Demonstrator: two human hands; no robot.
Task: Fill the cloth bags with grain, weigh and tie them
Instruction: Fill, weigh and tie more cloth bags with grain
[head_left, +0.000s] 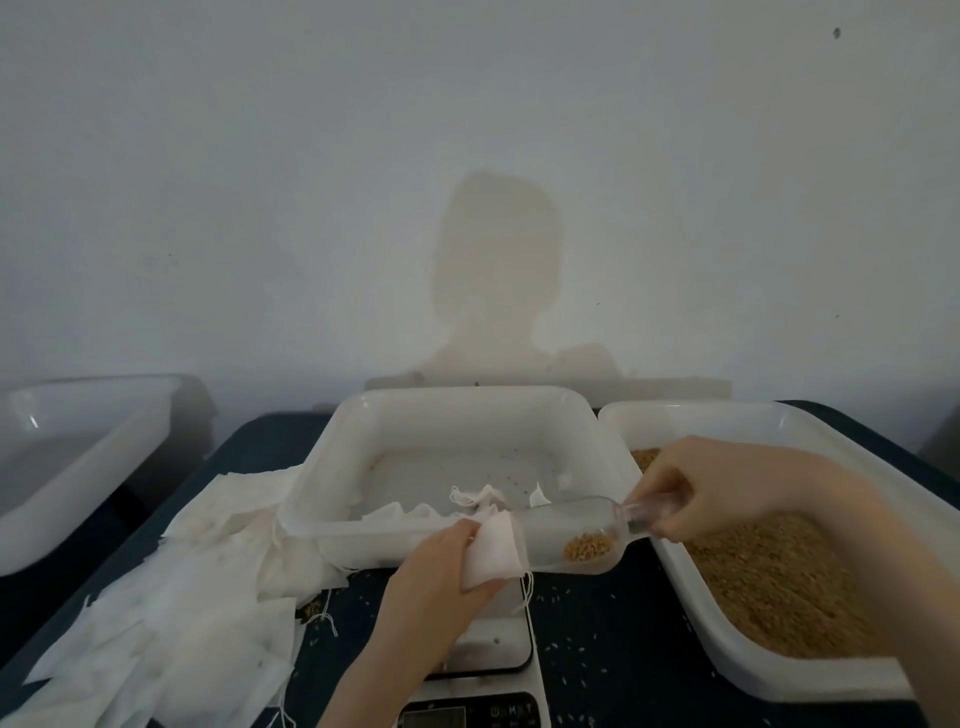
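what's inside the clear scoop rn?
A small heap of tan grain lies in the clear scoop, near its handle end. The scoop's mouth meets the cloth bag in the left hand; the bag's inside is hidden.

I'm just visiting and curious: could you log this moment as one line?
step: filling | left hand: holds cloth bag | right hand: tips scoop of grain into bag | scale: below
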